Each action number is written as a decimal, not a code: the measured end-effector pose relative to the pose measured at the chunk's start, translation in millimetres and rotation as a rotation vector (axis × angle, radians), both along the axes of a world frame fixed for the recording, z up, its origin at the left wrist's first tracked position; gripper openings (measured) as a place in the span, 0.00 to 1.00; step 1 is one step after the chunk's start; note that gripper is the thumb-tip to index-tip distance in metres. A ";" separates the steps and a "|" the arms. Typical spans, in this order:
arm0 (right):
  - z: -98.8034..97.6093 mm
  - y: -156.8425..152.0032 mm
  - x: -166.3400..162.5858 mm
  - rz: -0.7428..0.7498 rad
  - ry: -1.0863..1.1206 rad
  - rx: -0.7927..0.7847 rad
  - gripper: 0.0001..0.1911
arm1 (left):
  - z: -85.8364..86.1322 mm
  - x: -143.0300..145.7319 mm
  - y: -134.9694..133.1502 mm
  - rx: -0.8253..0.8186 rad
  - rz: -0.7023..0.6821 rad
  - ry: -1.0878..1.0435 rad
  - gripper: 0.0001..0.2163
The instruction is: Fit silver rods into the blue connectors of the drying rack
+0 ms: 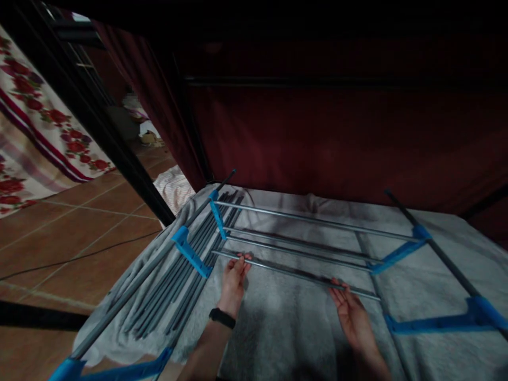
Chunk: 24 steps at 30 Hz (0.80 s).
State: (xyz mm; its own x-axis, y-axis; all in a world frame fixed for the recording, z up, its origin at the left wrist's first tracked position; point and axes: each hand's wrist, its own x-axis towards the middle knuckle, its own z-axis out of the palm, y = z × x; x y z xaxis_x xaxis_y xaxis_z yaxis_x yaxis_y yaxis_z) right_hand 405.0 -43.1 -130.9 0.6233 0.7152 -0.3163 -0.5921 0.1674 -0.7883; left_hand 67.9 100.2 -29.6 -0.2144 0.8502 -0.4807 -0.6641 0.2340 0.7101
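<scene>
A thin grey metal tube (289, 272) lies crosswise in both of my hands. My left hand (233, 283), with a dark band on its wrist, pinches it near its left end. My right hand (351, 312) has its fingers curled around it closer to the right end. Around the tube is a rack frame of grey poles with blue plastic brackets, including a left bracket (192, 252) and a right bracket (436, 323). The tube's ends are near these brackets; whether either end touches one I cannot tell. Several crossbars (317, 218) span the far brackets.
Several loose grey tubes (178, 275) lie bundled on the left of the grey blanket (278, 323). Dark red curtains (317, 143) hang behind, and a black post (95, 121) slants at the left. Beyond it are a tiled floor (99, 227) and a floral cloth (51, 127).
</scene>
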 end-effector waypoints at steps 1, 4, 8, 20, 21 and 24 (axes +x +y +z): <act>1.3 0.9 -0.7 0.008 0.003 0.004 0.14 | -0.3 5.7 -2.5 -0.010 -0.024 -0.006 0.11; 10.0 2.8 -6.4 0.019 0.012 0.010 0.15 | 1.6 23.7 -10.5 -0.029 -0.085 -0.027 0.12; 30.9 4.6 -25.8 -0.005 0.029 0.022 0.16 | 10.1 37.1 -15.3 -0.059 -0.148 -0.037 0.13; 81.3 8.1 -18.8 -0.220 0.014 0.047 0.19 | 25.1 20.8 3.4 -0.103 -0.123 0.042 0.15; 83.3 6.9 -19.4 -0.226 0.017 0.046 0.19 | 25.2 21.1 2.6 -0.102 -0.121 0.042 0.15; 86.2 5.1 -21.6 -0.241 0.039 0.046 0.19 | 26.4 23.1 1.7 -0.119 -0.114 0.055 0.15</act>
